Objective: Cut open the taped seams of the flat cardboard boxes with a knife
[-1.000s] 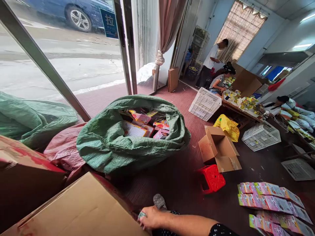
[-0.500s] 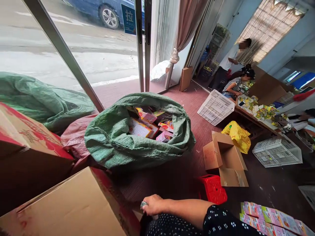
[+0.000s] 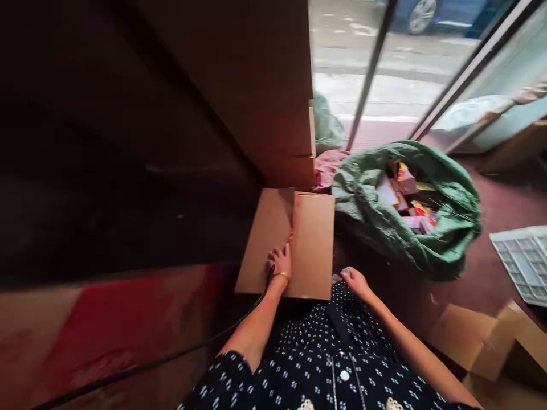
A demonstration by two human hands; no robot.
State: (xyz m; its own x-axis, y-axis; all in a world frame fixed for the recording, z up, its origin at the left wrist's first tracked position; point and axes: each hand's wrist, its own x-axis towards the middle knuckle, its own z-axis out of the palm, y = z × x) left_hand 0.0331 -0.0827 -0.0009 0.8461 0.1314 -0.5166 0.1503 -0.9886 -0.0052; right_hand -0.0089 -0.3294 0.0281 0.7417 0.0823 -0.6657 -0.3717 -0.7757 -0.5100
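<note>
A closed brown cardboard box point(image 3: 314, 239) sits on the floor right in front of me. My left hand point(image 3: 281, 261) rests flat on its top by the seam between the flaps, fingers spread. My right hand point(image 3: 352, 280) is at the box's near right corner, fingers curled around a small pale object that I cannot make out. To the right of the box stands an open green woven sack point(image 3: 384, 228) holding several colourful flat packets point(image 3: 405, 196).
Tall stacked cardboard boxes point(image 3: 239, 85) loom at the left and above. A pink bag point(image 3: 328, 165) lies behind the box. Glass doors point(image 3: 376, 74) face the street. A white plastic crate point(image 3: 523, 259) and an open carton point(image 3: 482, 341) sit at the right.
My view has swung left and down, so the sack now sits at the right. My left hand has come into view on the box top. My right hand stays at the box corner.
</note>
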